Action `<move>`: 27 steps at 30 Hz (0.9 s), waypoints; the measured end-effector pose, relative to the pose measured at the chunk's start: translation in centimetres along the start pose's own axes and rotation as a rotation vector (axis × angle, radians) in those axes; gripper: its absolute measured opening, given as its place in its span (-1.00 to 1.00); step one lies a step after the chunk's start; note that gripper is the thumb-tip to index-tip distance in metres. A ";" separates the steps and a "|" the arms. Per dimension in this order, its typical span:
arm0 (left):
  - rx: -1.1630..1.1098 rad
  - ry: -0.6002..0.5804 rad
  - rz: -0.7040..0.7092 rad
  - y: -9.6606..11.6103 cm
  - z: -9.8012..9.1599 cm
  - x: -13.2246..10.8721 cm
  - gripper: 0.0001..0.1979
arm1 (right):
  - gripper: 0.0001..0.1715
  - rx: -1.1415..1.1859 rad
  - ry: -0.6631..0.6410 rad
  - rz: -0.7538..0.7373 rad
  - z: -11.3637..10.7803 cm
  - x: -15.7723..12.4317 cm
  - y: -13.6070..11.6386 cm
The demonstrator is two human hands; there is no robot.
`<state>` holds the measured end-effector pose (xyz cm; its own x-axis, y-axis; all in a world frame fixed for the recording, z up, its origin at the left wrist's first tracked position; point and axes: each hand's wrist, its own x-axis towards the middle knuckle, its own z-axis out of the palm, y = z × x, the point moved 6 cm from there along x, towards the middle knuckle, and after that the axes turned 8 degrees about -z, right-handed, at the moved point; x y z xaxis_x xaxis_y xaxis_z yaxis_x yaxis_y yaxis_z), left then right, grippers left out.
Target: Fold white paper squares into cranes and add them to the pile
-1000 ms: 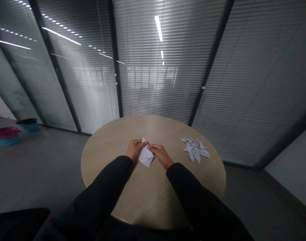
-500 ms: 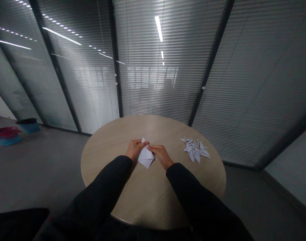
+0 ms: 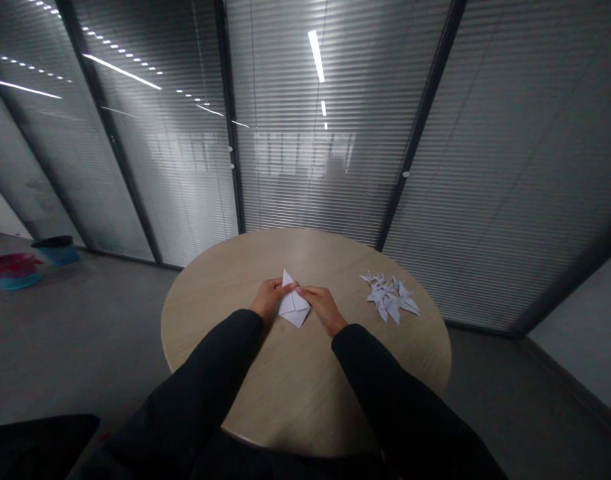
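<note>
A folded sheet of white paper [image 3: 294, 309], kite-shaped with crease lines across it, is between my two hands over the round table [image 3: 295, 380]. From the left, my left hand [image 3: 270, 296] pinches its upper part, thumb on top and fingers partly hidden behind it. My right hand [image 3: 323, 307] grips the paper's right edge between thumb and forefinger, the tips close to my left thumb. The paper's pointed end shows beyond my fingers, and its broad lower part faces me. A pile of folded white paper cranes [image 3: 389, 297] lies to the right of my hands.
Glass partitions with blinds [image 3: 310, 180] stand right behind the table's far edge. On the floor at the left are a blue bin with a black liner [image 3: 58, 252] and another with a red liner [image 3: 13, 272]. A dark shape [image 3: 40, 440] fills the lower left corner.
The folded paper has turned slightly between my hands, its lower end shifting right and a little away from me. My fingertips have moved only slightly; the crane pile is unchanged.
</note>
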<state>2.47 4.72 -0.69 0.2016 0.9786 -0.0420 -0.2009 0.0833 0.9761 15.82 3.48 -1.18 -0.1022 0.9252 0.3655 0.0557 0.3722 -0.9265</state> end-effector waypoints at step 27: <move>-0.088 0.177 0.043 0.2 -3.0 1.2 -0.63 | -0.62 0.142 -0.076 0.047 0.5 0.2 0.2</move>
<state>-0.19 6.46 -1.14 0.0209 0.9987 -0.0455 -0.2899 0.0497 0.9558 15.29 3.72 -1.28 -0.1775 0.9311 0.3188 -0.0783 0.3095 -0.9477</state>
